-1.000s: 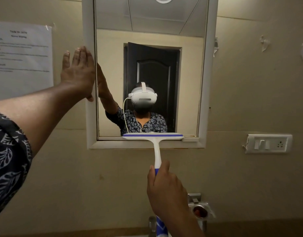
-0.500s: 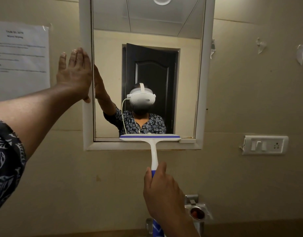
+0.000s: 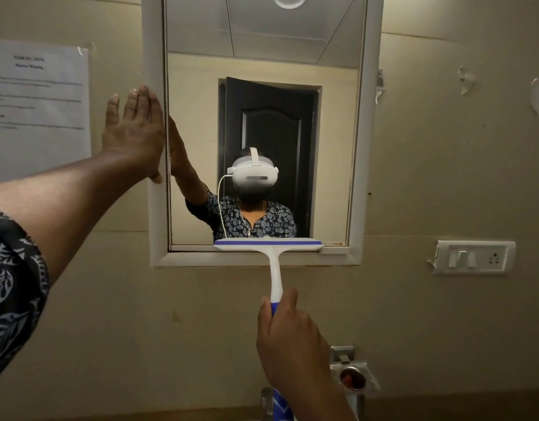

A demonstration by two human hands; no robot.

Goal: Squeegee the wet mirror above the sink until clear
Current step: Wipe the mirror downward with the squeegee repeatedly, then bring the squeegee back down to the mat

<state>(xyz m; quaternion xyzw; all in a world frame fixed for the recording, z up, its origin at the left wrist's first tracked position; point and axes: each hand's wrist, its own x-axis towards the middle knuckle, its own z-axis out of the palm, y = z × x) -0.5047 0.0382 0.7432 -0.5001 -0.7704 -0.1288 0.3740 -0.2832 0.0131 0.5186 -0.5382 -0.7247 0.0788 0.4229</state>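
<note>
Dim bathroom wall in beige, under warm, low light

The beige wall (image 3: 444,177) runs across the whole view, with a faint level seam about halfway up. A printed paper notice (image 3: 37,107) is taped up near the left edge. Torn scraps of tape (image 3: 465,80) cling high on the right. Lower on that side sits a white switch and socket plate (image 3: 474,257), and below it a small steel holder (image 3: 353,378) is fixed to the wall.

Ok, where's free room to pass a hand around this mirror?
Free: the white-framed mirror glass above the white-and-blue squeegee blade, right of the left hand; bare wall under the frame, left of the handle; wall between frame and white switch plate. Crowded: left frame edge, between hand and taped paper notice; beside right hand and steel holder.
</note>
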